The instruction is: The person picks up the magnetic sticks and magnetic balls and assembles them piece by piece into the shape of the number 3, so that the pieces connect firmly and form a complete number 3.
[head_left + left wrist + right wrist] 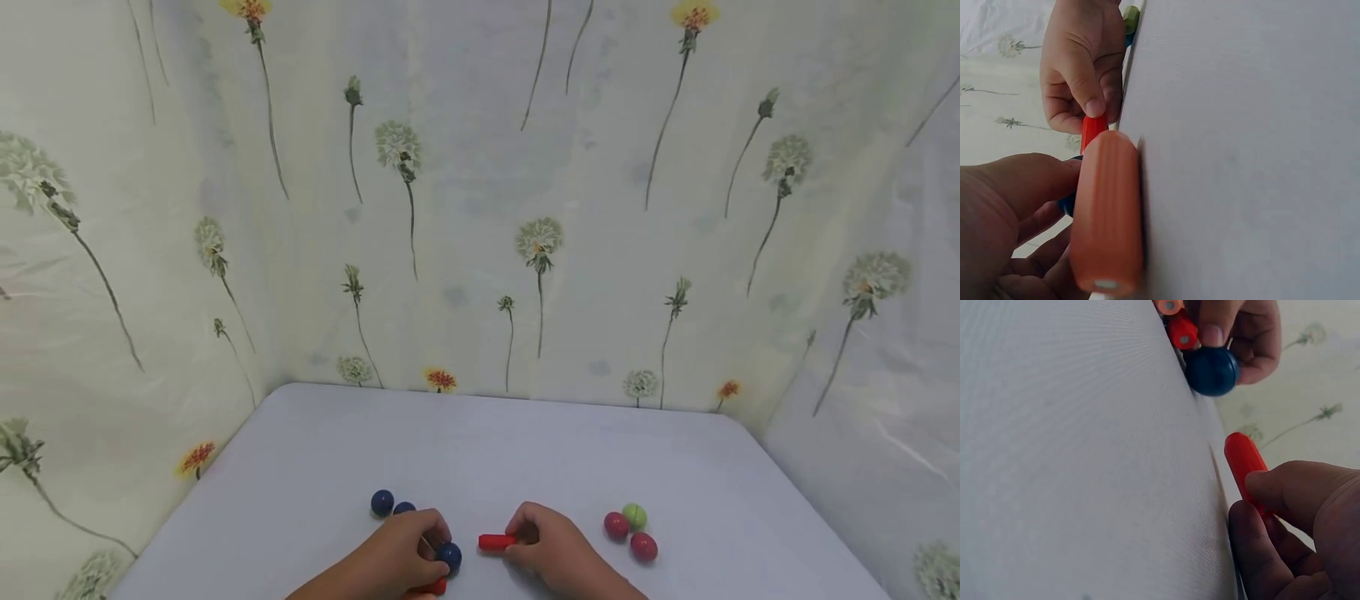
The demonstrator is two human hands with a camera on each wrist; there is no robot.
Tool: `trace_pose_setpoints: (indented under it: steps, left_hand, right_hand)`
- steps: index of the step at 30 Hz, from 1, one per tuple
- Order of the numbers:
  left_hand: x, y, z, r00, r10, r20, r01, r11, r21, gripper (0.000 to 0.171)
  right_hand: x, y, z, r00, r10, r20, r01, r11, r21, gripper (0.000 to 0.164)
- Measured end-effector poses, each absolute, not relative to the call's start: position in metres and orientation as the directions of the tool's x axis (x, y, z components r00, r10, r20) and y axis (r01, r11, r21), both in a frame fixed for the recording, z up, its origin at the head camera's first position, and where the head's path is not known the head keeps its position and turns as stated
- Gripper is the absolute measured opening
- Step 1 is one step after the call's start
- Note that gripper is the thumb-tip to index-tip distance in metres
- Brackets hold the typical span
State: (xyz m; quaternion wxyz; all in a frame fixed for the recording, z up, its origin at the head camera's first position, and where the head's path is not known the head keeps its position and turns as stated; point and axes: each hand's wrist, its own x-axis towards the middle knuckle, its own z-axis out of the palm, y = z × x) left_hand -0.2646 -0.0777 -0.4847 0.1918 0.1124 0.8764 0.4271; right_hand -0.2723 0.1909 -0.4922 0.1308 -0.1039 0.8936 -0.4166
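My left hand (405,552) pinches a dark blue ball (449,557) between thumb and fingers, low over the table. Just below that ball lies a red stick (1182,330), a round grey disc set in its end. An orange ribbed stick (1110,212) is beside it, large in the left wrist view and partly covered by the left hand in the head view. To the right, my right hand (553,546) grips another red stick (1244,457) by one end, thumb against fingers. Its free end points left, toward the blue ball, with a gap between them.
Two more dark blue balls (382,502) sit beyond the left hand, one partly hidden by it. Right of the right hand, two dark pink balls (643,547) and a light green ball (634,517) are grouped on the white table (510,450). A flower-printed curtain (465,208) surrounds the table.
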Motion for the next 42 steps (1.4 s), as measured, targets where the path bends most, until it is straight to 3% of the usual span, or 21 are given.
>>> trace_pose_setpoints:
  steps: [13, 28, 34, 42]
  left_hand:
    - [-0.277, -0.054, -0.484, -0.911, 0.38, -0.159, 0.141, 0.652, 0.745, 0.026]
    - [-0.281, -0.058, -0.494, -0.92, 0.362, -0.15, 0.112, 0.61, 0.784, 0.029]
    - [-0.28, -0.057, -0.495, -0.918, 0.364, -0.159, 0.099, 0.596, 0.797, 0.028]
    - [-0.278, -0.06, -0.494, -0.918, 0.369, -0.147, 0.107, 0.586, 0.803, 0.028]
  right_hand:
    - [-0.272, 0.191, -0.494, -0.944, -0.307, -0.119, -0.108, 0.631, -0.768, 0.018]
    - [-0.27, 0.193, -0.488, -0.95, -0.298, -0.093, -0.137, 0.665, -0.734, 0.02]
    - [-0.27, 0.206, -0.484, -0.972, -0.219, -0.084, -0.084, 0.662, -0.745, 0.02]
    - [-0.262, 0.231, -0.476, -0.994, -0.104, 0.037, -0.097, 0.655, -0.75, 0.02]
